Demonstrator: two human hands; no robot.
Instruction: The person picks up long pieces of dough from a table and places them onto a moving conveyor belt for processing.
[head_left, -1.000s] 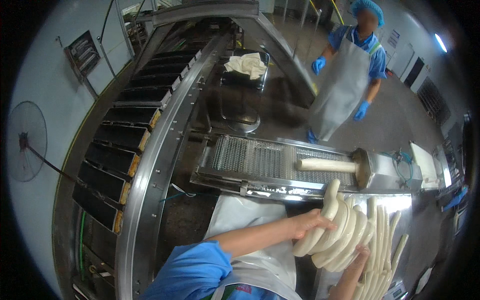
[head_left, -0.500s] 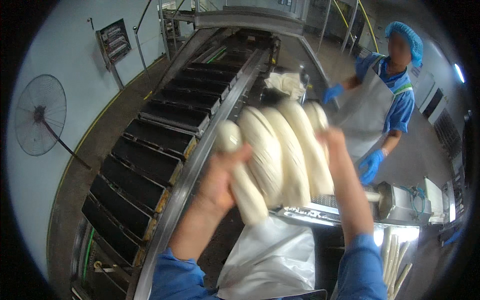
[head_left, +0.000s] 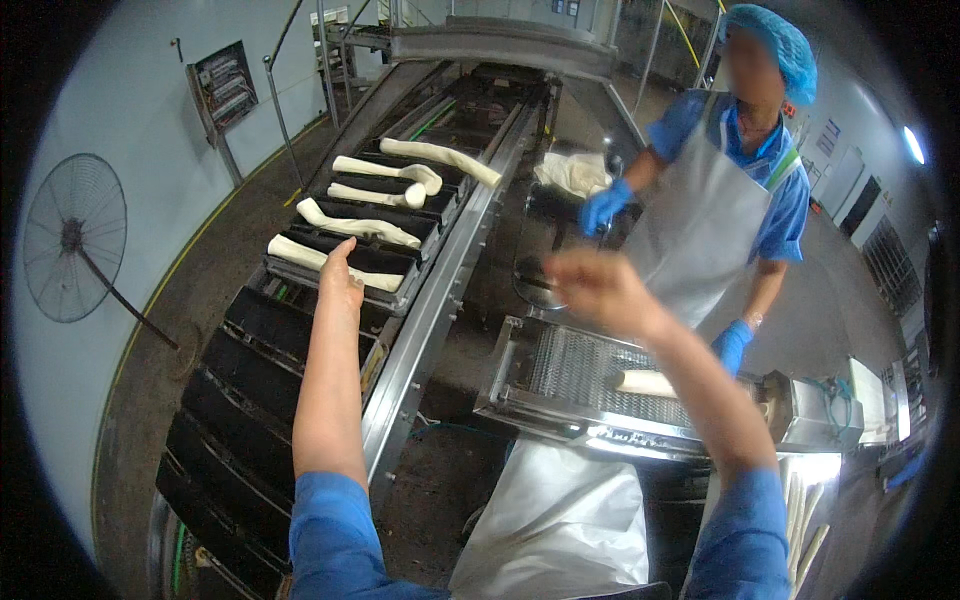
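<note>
Several long, pale dough rolls lie crosswise in the black pans on the conveyor at the left. My left hand (head_left: 342,282) is at the nearest dough roll (head_left: 296,252), its fingers stretched out over it and covering part of it. Beyond it rest a wavy dough roll (head_left: 362,224), one with a rounded end (head_left: 372,194) and a curved one (head_left: 385,169). The farthest dough roll (head_left: 440,156) reaches over the pan's end onto the metal rail. My right hand (head_left: 598,290) is in the air right of the conveyor, blurred, with no dough visible in it.
A metal mesh conveyor (head_left: 580,360) at the right carries another dough roll (head_left: 645,382). Across it stands a co-worker (head_left: 735,190) in blue gloves and a grey apron. A whitish cloth (head_left: 575,173) lies beyond my right hand. Thin dough strips (head_left: 800,515) lie lower right. A fan (head_left: 75,237) stands left.
The dough rolls bunched between my hands now lie spread across the pans. My left hand has moved left over the conveyor; my right hand is away from the dough. The co-worker has come nearer.
</note>
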